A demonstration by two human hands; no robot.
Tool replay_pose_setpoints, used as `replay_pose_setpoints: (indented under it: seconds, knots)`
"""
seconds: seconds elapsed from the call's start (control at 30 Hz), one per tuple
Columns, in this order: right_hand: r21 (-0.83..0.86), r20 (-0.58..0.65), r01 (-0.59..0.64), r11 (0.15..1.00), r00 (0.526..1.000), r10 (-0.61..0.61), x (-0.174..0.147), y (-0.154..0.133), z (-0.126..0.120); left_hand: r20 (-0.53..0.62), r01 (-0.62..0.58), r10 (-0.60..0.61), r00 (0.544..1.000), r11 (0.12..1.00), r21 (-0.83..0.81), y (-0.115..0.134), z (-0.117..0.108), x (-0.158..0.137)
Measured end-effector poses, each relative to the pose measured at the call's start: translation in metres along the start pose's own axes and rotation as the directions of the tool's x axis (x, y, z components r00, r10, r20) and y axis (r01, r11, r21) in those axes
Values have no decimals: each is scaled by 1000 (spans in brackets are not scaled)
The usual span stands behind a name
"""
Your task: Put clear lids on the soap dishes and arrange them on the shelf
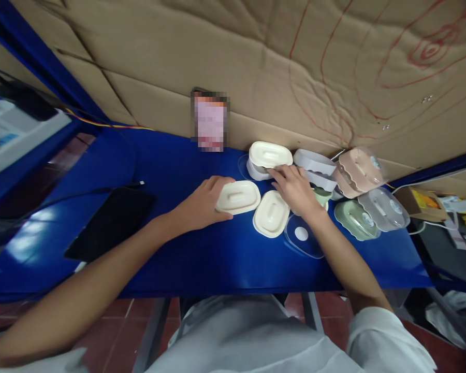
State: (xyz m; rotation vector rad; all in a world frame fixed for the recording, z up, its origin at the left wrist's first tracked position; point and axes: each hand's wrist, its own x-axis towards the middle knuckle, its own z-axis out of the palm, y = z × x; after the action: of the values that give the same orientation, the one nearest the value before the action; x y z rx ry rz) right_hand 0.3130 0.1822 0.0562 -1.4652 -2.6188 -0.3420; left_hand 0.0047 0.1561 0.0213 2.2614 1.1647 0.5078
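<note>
My left hand [204, 204] is closed around the left end of a cream plastic oblong dish [239, 198], thumb in front and fingers behind. My right hand [297, 189] reaches to the back, its fingers apart and touching the front right edge of a stack. That stack has a cream dish [271, 154] on top of a whitish container [257, 171]. Between the hands another cream dish [272, 213] lies on the table. Beside it, partly under my right forearm, is a clear lid [301, 235] with a round white sticker.
Pale grey scalloped containers [314, 163], pink ones [359, 168] and a green clear-covered one [355, 220] stand at the right. A phone [210, 122] leans on the cardboard wall [159, 98]. A black tablet-like slab [111, 225] lies left on the blue table [217, 259].
</note>
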Motion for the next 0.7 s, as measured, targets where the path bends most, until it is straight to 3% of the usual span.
replay_pose_setpoints:
  seconds: [0.2,0.33,0.43,0.53,0.7]
  knots:
    - [259,-184,27,965,983,21,-1,4,-20,7,51,-51,999,997,-66,-3,-2,2]
    - [397,-128,105,912,990,-58,-11,-21,-37,29,18,-16,999,996,-86,-8,-4,0]
    - [376,-50,186,908,982,-181,-15,-51,-33,52,-75,79,996,994,-76,-16,-8,-1]
    - [313,-54,286,905,957,-284,-14,-75,-20,80,-138,139,987,990,-18,-21,-11,-2]
    - [251,-56,336,908,941,-333,-16,-92,-4,76,-166,152,985,960,226,-14,-11,-7]
